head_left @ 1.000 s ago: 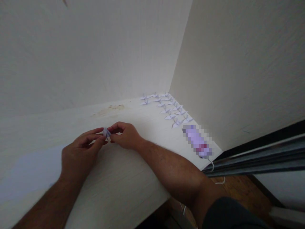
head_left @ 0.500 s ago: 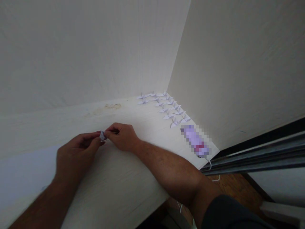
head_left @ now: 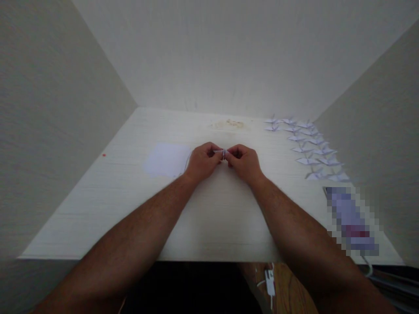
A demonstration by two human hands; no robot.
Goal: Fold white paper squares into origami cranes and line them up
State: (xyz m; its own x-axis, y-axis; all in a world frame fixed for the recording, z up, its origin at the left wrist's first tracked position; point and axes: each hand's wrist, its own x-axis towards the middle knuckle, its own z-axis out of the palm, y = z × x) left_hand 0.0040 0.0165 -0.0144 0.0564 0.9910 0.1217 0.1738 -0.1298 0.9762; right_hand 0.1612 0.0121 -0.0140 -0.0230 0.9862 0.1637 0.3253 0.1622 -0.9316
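Over the middle of the white table [head_left: 216, 226], my left hand [head_left: 203, 164] and my right hand [head_left: 245, 161] meet fingertip to fingertip. Between them they pinch a small folded piece of white paper [head_left: 224, 154], both hands closed on it. Fingers cover most of it, so its exact shape is hard to make out. Left of my left hand lies flat white paper [head_left: 165, 159], partly behind the wrist. At the right, several white origami cranes [head_left: 307, 161] stand in rows with wings spread.
Walls enclose the table at left, back and right. A blurred-out, phone-like object [head_left: 353, 218] with a white cable [head_left: 368, 266] lies near the right front edge. A red dot [head_left: 104, 155] marks the left side. A white power strip [head_left: 269, 282] is below the table.
The view has swung left, so the cranes sit farther right and the flat paper and left wall show. Both hands still pinch the folded paper.
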